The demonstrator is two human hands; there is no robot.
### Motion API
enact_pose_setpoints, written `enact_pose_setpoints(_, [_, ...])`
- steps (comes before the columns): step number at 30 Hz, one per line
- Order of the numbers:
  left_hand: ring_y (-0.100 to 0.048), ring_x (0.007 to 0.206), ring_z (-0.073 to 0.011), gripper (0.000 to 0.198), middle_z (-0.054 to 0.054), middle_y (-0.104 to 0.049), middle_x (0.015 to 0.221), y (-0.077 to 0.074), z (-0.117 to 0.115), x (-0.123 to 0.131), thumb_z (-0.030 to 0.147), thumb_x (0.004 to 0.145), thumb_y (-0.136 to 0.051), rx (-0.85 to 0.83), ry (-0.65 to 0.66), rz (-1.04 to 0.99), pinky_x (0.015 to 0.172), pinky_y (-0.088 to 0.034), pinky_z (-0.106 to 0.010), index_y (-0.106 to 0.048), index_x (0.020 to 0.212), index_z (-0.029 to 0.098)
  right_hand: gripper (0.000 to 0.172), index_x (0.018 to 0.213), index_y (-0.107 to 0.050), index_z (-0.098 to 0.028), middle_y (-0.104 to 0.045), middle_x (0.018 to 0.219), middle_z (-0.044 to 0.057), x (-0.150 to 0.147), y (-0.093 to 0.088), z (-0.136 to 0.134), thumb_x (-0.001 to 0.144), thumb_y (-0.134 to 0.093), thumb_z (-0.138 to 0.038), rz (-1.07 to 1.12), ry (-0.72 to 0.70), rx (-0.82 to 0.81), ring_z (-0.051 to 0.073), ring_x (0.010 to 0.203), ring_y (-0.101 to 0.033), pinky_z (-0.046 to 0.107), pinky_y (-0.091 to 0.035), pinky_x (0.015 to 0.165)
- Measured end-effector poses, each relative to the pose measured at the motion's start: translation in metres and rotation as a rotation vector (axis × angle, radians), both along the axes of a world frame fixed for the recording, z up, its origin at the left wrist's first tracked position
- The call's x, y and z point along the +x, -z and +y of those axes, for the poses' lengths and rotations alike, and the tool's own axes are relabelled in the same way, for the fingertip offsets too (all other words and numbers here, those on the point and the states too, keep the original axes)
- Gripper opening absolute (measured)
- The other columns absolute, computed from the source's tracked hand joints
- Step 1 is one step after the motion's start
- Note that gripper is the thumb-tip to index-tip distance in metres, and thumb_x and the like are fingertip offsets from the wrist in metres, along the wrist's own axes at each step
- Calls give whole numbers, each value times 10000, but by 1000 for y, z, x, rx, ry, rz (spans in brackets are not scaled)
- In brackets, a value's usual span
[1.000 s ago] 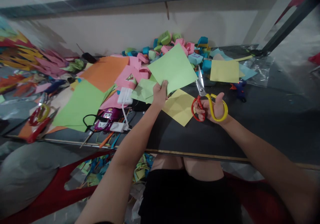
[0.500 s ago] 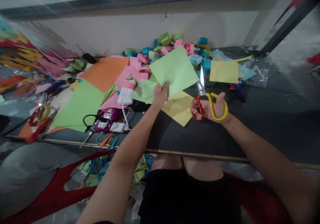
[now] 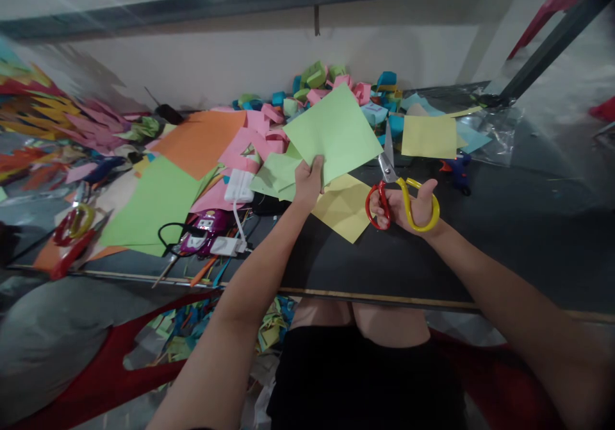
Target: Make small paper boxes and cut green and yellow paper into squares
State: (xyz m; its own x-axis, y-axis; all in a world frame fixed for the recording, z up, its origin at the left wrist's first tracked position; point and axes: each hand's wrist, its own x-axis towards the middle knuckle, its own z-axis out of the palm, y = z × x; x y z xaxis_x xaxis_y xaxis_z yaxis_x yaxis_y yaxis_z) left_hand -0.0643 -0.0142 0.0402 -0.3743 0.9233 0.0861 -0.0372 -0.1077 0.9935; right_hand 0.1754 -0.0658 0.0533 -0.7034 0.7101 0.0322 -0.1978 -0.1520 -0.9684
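Note:
My left hand [image 3: 310,179] pinches a light green sheet of paper [image 3: 336,132] by its lower edge and holds it tilted above the table. My right hand [image 3: 406,206] has its thumb and fingers through the yellow and red handles of a pair of scissors [image 3: 388,167]. The scissor blades are parted and point away from me, close to the sheet's right corner. Beneath, a yellow sheet of paper [image 3: 346,211] lies on the dark table, partly hidden by the green sheet. More pale green paper [image 3: 273,177] lies left of my left hand.
Pink, green and blue folded paper pieces [image 3: 314,74] are heaped by the wall. Left are an orange sheet [image 3: 204,138], a large green sheet [image 3: 148,202], a purple power strip [image 3: 205,228] and other scissors [image 3: 74,222]. Right lie yellow paper [image 3: 429,136] and a blue glue gun [image 3: 459,172].
Both hands keep their holds on the green sheet and the scissors, almost in place. The blades look slightly turned, and the whole view has shifted a little.

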Motion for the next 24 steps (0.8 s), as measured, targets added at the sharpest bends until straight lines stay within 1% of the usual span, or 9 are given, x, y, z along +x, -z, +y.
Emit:
enact_pose_setpoints(3, [-340,372,-44,579,93,-343,539,2,1,1,666,845,-782,27,8,-52,305,-252,-188,-416,737,231,1090,923,-559,-200,-494,754,-12,2,-1,2,508,-271,-1166,32,-39,36,100,563,-448,267,-439,511])
enact_pose_setpoints(6, [-341,370,-37,552,96,-351,551,5,2,2,623,850,-800,51,15,-119,314,-264,-188,-431,744,227,1091,935,-584,-184,-534,767,13,4,-6,2,571,-224,-1148,39,-79,67,99,587,-450,262,-451,526])
enact_pose_setpoints(8, [-333,371,-30,561,100,-362,558,6,3,3,628,824,-821,61,27,-161,320,-274,-189,-442,749,221,1085,930,-600,-176,-535,766,20,3,-11,1,611,-202,-1133,18,-65,78,99,592,-452,263,-455,537])
enact_pose_setpoints(12, [-332,385,-23,570,100,-392,567,8,4,4,647,794,-837,62,50,-205,338,-291,-183,-468,767,213,1116,929,-605,-181,-499,747,8,-1,-16,-2,561,-198,-1153,-10,-30,99,100,577,-425,265,-429,502])
enact_pose_setpoints(15, [-336,393,-19,544,100,-403,581,6,3,6,626,805,-839,35,38,-226,351,-305,-173,-489,795,209,1132,937,-595,-189,-469,741,2,-1,-15,0,533,-179,-1162,-34,-32,105,109,581,-414,277,-425,496])
enact_pose_setpoints(20, [-336,400,-11,528,98,-402,602,2,4,7,576,806,-860,46,30,-286,345,-278,-170,-490,780,199,1070,923,-545,-215,-451,761,1,7,-11,3,562,-180,-1154,-89,-19,77,117,602,-409,293,-430,529])
enact_pose_setpoints(22, [-351,408,-12,536,97,-399,605,2,4,8,573,796,-869,51,30,-298,350,-276,-168,-488,770,198,1057,924,-528,-220,-449,771,0,9,-9,4,564,-187,-1154,-77,-30,65,116,603,-398,297,-423,541])
enact_pose_setpoints(24, [-348,406,-9,545,102,-386,603,4,4,10,578,787,-873,45,25,-305,363,-301,-166,-483,767,199,1052,935,-520,-224,-445,780,0,8,-6,4,560,-207,-1155,-49,-53,61,121,608,-394,302,-419,552])
